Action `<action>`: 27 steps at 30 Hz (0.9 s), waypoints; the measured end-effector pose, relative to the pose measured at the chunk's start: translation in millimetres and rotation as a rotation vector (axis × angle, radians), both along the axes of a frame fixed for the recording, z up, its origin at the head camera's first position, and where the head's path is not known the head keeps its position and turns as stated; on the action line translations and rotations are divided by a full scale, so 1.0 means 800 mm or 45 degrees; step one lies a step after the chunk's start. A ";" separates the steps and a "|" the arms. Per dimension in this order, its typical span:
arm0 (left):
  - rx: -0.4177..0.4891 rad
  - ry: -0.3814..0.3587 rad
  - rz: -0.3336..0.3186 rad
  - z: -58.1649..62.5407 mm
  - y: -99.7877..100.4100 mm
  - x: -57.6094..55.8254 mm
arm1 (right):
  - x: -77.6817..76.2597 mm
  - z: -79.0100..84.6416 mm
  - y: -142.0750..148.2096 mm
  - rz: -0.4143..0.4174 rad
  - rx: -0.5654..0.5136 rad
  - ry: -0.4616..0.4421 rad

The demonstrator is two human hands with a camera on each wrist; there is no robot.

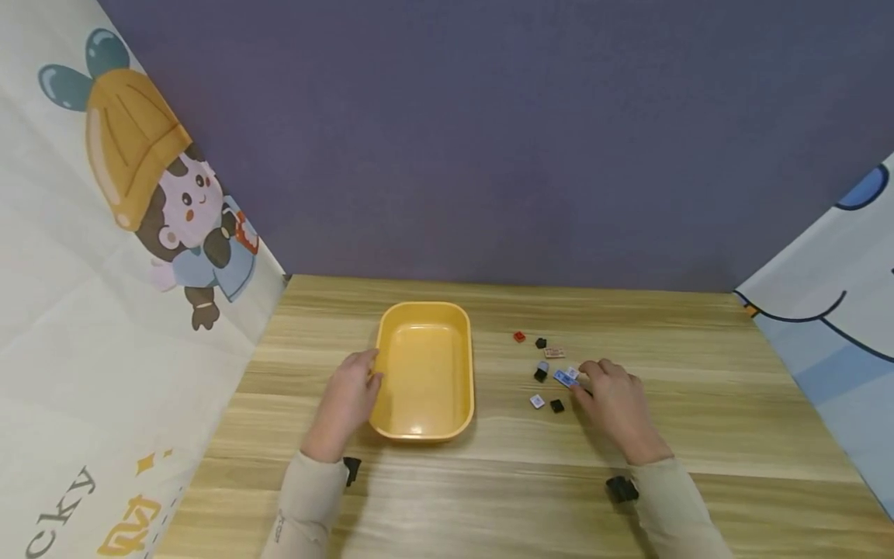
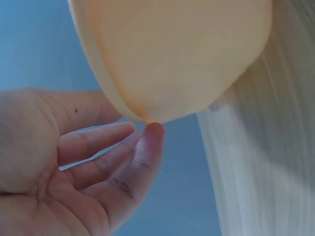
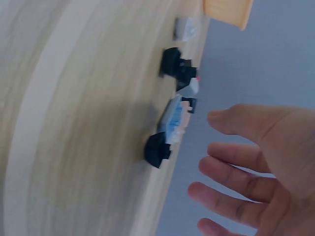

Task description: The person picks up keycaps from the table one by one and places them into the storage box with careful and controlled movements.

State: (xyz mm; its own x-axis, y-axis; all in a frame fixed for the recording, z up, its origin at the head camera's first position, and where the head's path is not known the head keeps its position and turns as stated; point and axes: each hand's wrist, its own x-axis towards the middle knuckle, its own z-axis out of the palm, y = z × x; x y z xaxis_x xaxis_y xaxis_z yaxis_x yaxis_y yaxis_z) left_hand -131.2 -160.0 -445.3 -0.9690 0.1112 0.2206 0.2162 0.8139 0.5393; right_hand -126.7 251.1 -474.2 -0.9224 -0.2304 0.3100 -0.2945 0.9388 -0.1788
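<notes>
My left hand (image 1: 349,396) pinches the left rim of a yellow tray (image 1: 470,373), its thumb tip at the edge in the left wrist view. The tray stands on the table with nothing inside. My right hand (image 1: 618,402) hovers over a scatter of small keycaps, fingers spread and apart from them in the right wrist view. Nearest to it are a long blue keycap (image 1: 566,379) and a white keycap (image 1: 573,373). Around these lie a black keycap (image 1: 556,405), another white keycap (image 1: 536,401), a pinkish keycap (image 1: 554,352) and a red keycap (image 1: 519,336).
A grey-black piece (image 1: 541,372) and a small black keycap (image 1: 541,342) lie in the same scatter, right of the tray. The wooden table (image 1: 698,349) ends at a dark purple wall (image 1: 489,155). A printed cloth (image 1: 105,310) hangs along the left side.
</notes>
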 end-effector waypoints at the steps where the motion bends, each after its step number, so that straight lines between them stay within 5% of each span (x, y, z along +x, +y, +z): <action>1: 0.014 0.005 0.002 -0.001 -0.001 -0.001 | -0.001 -0.001 0.001 -0.014 -0.002 -0.028; 7: 0.056 -0.011 0.017 -0.005 -0.006 -0.004 | -0.009 -0.006 0.006 -0.074 0.018 -0.206; 17: 0.015 -0.030 0.034 -0.005 -0.008 -0.006 | -0.019 -0.014 0.008 -0.085 0.049 -0.326; 27: 0.015 -0.042 0.038 -0.004 -0.008 -0.006 | -0.016 -0.017 0.004 -0.076 0.033 -0.269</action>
